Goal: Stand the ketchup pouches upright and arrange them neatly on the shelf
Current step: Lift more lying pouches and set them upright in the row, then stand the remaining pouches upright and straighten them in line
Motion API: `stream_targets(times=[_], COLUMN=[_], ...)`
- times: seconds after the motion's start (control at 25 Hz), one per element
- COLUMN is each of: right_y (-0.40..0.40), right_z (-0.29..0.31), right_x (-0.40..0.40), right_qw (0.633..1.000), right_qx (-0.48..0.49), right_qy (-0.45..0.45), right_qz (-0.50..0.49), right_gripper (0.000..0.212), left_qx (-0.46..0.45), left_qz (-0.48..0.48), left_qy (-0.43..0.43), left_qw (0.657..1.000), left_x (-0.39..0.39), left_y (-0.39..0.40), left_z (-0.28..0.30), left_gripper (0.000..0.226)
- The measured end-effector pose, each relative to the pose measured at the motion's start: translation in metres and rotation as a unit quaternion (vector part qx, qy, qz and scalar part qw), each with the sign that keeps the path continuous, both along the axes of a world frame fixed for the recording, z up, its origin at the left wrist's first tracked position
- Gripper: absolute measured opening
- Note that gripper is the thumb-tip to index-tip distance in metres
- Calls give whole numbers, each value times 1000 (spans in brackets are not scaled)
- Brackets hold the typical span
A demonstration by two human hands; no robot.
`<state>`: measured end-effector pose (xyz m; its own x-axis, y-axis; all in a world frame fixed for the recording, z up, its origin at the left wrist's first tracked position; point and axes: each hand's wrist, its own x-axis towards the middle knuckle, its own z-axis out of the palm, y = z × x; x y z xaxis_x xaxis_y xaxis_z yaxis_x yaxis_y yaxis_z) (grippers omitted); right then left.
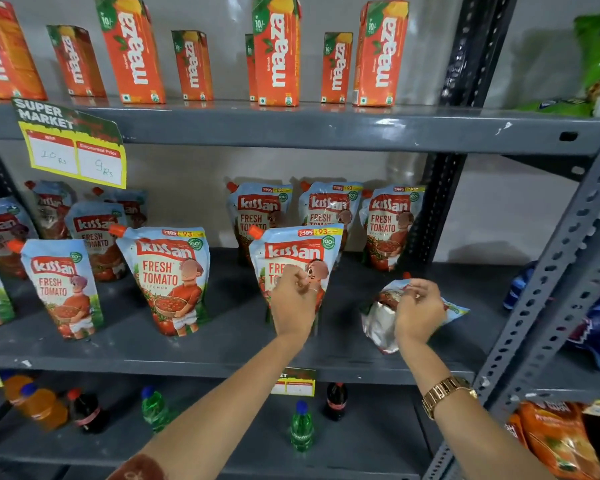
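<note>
On the grey shelf (222,344), ketchup pouches (168,278) stand.

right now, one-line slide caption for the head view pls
Left hand steadies an upright ketchup pouch while the right hand grips a fallen pouch on the grey shelf.

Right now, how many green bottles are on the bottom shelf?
2. One green bottle stands left of the left forearm; the other stands between the forearms. More may hide behind the arms.
</note>
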<state>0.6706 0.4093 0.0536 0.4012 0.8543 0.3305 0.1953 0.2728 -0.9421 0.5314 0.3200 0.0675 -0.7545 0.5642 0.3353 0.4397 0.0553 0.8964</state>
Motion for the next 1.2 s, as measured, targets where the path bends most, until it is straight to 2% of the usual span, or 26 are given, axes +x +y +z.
stream_targets(times=[0.12,0.2,0.28,0.44,0.56,0.68,0.8,0.92,1.04,1.2], right_y=[11,16,21,24,35,37,43,55,62,51], right_z=[-9,-19,-30,-38,-49,-44,-35,-31,-26,-12], right_x=[23,36,48,59,64,65,66,66,67,64], right_qw=[997,985,971,959,953,958,948,910,880,893], right_qx=[-80,-170,-240,-277,-292,-277,-305,-385,-427,-378], right_qy=[-2,-27,-13,41,33,34,24,40,70,108], right_qz=[-23,-16,6,48,74,71,87,150,193,218], right_gripper=[19,29,44,48,50,45,38,28,22,21], left_qx=[-27,-69,-100,-189,-232,-234,-295,-345,-307,-250], left_qz=[-78,-114,-125,-139,-132,-187,-266,-328,-325,-326], left_qy=[22,21,-3,-93,-233,-339,-376,-414,-424,-413], left_qw=[996,991,987,968,935,892,837,776,788,813], left_x=[25,43,60,65,64,60,55,63,69,75], left_y=[18,32,46,78,94,91,80,67,62,58], left_z=[-5,-12,-15,-18,-23,-20,-18,-25,-30,-29], left_gripper=[7,16,26,41,49,45,39,19,16,26])
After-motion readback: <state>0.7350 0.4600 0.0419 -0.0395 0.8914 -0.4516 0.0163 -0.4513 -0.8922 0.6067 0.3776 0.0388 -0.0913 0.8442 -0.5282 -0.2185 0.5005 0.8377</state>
